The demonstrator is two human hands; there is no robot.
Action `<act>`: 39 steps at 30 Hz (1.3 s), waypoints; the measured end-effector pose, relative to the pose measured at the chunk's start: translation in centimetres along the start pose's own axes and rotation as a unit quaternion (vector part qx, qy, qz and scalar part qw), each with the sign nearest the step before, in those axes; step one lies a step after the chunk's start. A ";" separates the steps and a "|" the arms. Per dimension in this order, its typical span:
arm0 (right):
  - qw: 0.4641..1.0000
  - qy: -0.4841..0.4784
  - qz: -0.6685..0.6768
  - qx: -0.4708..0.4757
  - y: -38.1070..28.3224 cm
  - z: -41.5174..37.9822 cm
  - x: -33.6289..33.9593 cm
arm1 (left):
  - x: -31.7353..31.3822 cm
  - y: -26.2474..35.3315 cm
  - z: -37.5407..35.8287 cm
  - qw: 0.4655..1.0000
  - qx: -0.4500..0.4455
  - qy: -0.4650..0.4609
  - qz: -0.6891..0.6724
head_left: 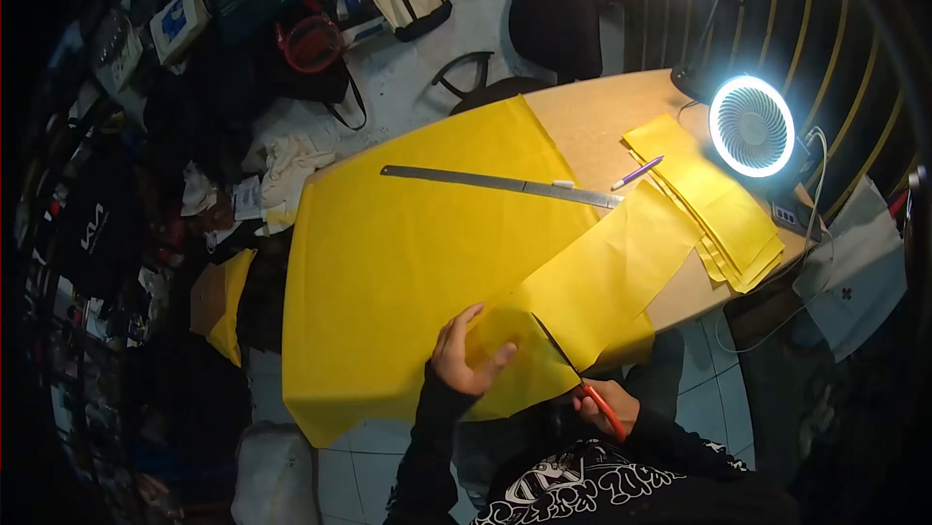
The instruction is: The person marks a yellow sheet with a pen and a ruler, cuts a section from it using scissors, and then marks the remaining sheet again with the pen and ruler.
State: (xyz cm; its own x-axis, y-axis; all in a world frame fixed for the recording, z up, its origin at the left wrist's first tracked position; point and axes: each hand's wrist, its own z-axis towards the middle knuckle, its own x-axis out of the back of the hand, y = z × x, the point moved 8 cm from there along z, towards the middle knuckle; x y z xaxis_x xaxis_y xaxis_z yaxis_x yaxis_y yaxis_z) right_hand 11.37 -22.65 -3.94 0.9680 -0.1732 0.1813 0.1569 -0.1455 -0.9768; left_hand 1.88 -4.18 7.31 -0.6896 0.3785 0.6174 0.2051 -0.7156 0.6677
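A large yellow sheet (417,263) covers much of the table and hangs over its near edge. My right hand (614,403) grips orange-red handled scissors (604,410) at that edge, fingers wrapped round the handles. The dark blades point away from me along a slit in the yellow material. On the slit's right lies a yellow strip (612,268) that reaches toward the far right. My left hand (464,358) is left of the blades, thumb and fingers apart, over the sheet. A long steel ruler (466,181) lies across the sheet farther back.
Folded yellow pieces (723,209) are stacked at the right, with a purple pen (638,171) by them. A lit ring-shaped fan lamp (751,127) stands at the table's (592,117) back right. A black chair (555,25) and bags (408,0) are beyond the table.
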 end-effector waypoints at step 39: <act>0.993 -0.008 0.109 0.053 -1.3 1.5 -0.5 | -1.5 -0.5 4.5 0.956 0.099 -0.250 -0.118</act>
State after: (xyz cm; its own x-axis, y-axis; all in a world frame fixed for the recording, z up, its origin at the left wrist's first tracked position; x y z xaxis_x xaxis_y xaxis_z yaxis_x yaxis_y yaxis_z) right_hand 10.94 -20.93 -2.90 0.9842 -0.1734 -0.0358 -0.0369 -0.0032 -0.9993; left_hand 5.92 -1.76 7.97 -0.3244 0.7845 0.5285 0.2472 -0.4690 0.8479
